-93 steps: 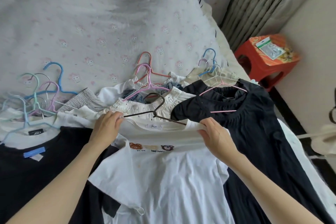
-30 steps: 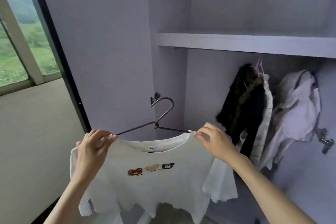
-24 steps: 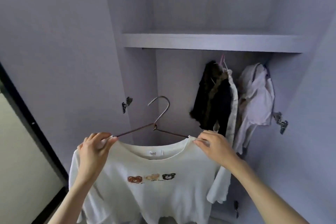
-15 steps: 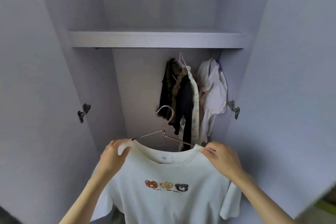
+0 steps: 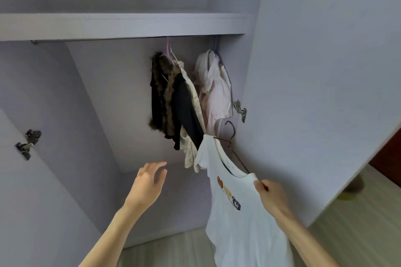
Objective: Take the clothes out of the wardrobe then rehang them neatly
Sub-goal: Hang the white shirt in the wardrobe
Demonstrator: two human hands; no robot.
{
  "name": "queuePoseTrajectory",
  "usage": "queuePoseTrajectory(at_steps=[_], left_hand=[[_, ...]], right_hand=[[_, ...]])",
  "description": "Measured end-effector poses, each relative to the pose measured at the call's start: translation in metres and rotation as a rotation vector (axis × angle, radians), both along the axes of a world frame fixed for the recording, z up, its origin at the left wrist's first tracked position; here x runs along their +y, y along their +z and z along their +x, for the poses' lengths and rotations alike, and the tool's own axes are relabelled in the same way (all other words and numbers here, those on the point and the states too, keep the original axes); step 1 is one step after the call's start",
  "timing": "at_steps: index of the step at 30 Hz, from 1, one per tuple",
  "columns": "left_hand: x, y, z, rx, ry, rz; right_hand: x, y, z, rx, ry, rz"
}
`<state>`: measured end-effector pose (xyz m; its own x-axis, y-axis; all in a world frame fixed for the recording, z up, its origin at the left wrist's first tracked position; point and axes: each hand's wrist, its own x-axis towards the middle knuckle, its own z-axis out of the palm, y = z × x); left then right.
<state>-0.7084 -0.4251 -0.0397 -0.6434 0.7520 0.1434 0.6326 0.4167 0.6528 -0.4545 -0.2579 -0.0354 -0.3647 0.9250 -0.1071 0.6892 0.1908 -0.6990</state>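
Note:
A white T-shirt (image 5: 240, 219) with small bear prints hangs on a dark wire hanger (image 5: 233, 147), turned edge-on in front of the open wardrobe (image 5: 121, 26). My right hand (image 5: 271, 196) pinches the shirt's shoulder and the hanger's end. My left hand (image 5: 149, 182) is raised inside the wardrobe opening with fingers spread, holding nothing. At the back, a dark fur-trimmed garment (image 5: 167, 97) and a cream one hang on a pink hanger. A pale pink garment (image 5: 214, 86) hangs to their right. The rail is hidden under the shelf.
The wardrobe's right door (image 5: 325, 71) stands open close beside the shirt, with a hinge (image 5: 239, 110) on the inner wall. Another hinge (image 5: 27, 143) sits on the left side. Pale wood floor (image 5: 358, 234) shows at lower right.
My left hand has let go of the shirt's shoulder and now hovers open. The shirt has swung to the right and hangs from my right hand alone. The view moved closer to the wardrobe.

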Motion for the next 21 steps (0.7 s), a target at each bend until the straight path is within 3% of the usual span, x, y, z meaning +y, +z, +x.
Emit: queuePoseTrajectory(at_steps=[4, 10, 21], left_hand=[[0.031, 0.002, -0.006, 0.016, -0.010, 0.004], [0.088, 0.014, -0.021, 0.112, -0.007, 0.021], [0.210, 0.020, -0.039, 0.379, -0.110, -0.098]], right_hand=[[0.019, 0.007, -0.012, 0.049, 0.136, 0.042], [0.058, 0.001, -0.019, 0.168, 0.113, -0.033], [0.103, -0.009, -0.038, 0.145, 0.125, -0.073]])
